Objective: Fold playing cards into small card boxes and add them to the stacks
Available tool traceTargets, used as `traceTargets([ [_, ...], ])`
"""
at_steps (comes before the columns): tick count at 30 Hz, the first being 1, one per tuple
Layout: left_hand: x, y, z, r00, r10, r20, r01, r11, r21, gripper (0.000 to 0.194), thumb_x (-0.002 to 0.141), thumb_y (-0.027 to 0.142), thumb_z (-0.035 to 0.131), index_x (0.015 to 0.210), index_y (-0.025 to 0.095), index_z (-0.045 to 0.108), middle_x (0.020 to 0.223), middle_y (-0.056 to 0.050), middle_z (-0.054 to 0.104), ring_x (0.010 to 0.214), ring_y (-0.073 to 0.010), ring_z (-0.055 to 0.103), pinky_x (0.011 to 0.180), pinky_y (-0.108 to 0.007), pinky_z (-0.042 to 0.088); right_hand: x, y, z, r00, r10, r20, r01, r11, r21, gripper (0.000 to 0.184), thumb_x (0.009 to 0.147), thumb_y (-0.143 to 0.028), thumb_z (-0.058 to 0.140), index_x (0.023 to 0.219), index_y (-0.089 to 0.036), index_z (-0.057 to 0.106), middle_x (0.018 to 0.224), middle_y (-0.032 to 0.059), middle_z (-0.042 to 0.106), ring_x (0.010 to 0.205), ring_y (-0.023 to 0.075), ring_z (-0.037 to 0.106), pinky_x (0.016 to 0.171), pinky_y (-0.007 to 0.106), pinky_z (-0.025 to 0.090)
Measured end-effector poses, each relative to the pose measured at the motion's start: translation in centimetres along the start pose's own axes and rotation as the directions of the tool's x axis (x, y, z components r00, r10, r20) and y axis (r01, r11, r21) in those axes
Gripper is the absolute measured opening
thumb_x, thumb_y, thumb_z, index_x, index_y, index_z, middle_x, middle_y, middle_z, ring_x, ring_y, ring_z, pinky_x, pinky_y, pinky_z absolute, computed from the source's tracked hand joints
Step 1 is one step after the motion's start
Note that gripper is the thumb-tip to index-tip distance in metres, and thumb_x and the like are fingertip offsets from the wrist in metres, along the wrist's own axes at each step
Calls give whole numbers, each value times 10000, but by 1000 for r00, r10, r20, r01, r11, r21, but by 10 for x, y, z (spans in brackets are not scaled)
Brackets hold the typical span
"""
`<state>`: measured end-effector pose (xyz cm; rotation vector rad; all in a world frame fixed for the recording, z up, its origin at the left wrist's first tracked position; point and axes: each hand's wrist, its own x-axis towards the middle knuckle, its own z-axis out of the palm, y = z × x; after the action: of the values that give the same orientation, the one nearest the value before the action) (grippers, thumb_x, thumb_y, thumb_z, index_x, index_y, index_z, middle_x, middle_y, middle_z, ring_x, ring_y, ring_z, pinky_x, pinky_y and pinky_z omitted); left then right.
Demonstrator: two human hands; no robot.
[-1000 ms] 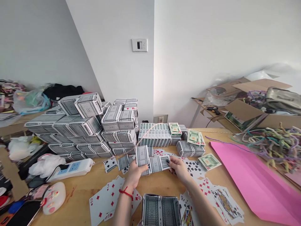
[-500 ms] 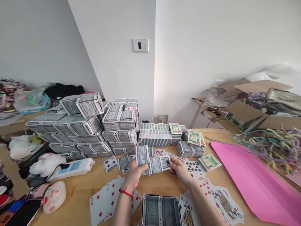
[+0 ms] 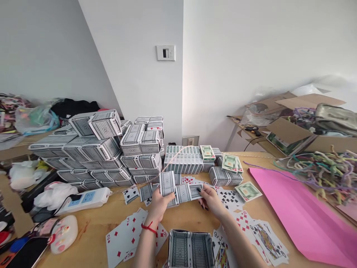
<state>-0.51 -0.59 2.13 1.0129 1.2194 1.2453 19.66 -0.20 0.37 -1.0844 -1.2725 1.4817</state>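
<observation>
Observed L-shaped strip of playing cards, judged unfinished.
Found over wooden table, grasped near upright card by left hand, pinched at opposite end by right hand. Noted stacked card boxes behind, judged complete; noted open-topped card box nearest camera and loose playing cards, judged left to work.

Soft light brightens the right wall, the left wall greyer, picture edges stretched.
</observation>
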Motion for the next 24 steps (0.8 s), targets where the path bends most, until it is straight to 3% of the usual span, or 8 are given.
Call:
traceTargets([
  [17,-3,-1,4,997,-12,74,11,1000,22,306,632,226,658,926,140,638,950,-93,687,910,-260,613,811,-361,461,-1,2,2,998,-45,49,48,997,-61,297,828,-483,425,717,-209,398,475,-84,376,388,66,306,382,188,252],
  [24,-2,-1,5,1000,-1,10,1,1000,6,330,605,217,673,923,135,640,984,-97,679,903,-258,616,798,-357,470,2,-3,1,1000,-3,5,3,1000,12,346,760,-542,493,723,-203,437,490,-81,318,417,70,261,401,198,211],
])
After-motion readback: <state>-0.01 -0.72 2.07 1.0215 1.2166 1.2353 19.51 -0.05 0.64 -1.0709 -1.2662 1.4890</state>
